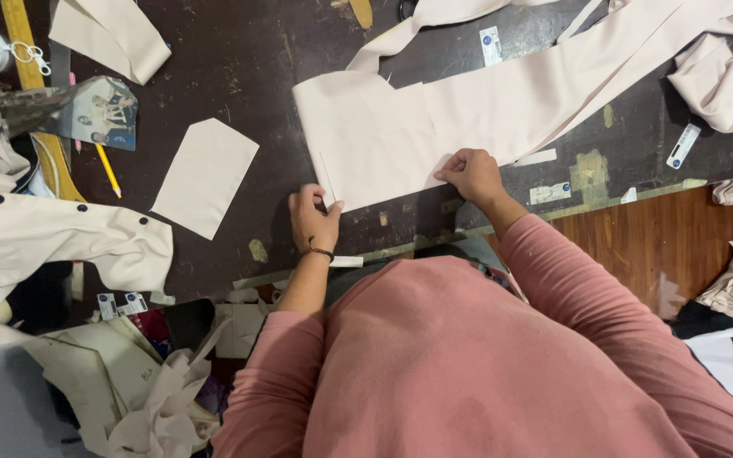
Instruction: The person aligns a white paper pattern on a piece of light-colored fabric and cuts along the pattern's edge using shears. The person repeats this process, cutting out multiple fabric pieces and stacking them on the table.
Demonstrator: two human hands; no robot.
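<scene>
A long piece of cream fabric [434, 127] lies flat across the dark worktable [248, 59]. My left hand [313, 219] pinches the fabric's near left corner, and a dark band sits on its wrist. My right hand [471, 174] presses down on the fabric's near edge with the fingers curled. Both arms wear pink sleeves.
A cut cream pattern piece [205, 174] lies left of my hands. A yellow pencil [108, 170], a wooden ruler [31, 93] and a cream garment with dark buttons [53, 237] are at the left. Fabric scraps [142, 382] pile low left; more cloth [723, 76] lies at right.
</scene>
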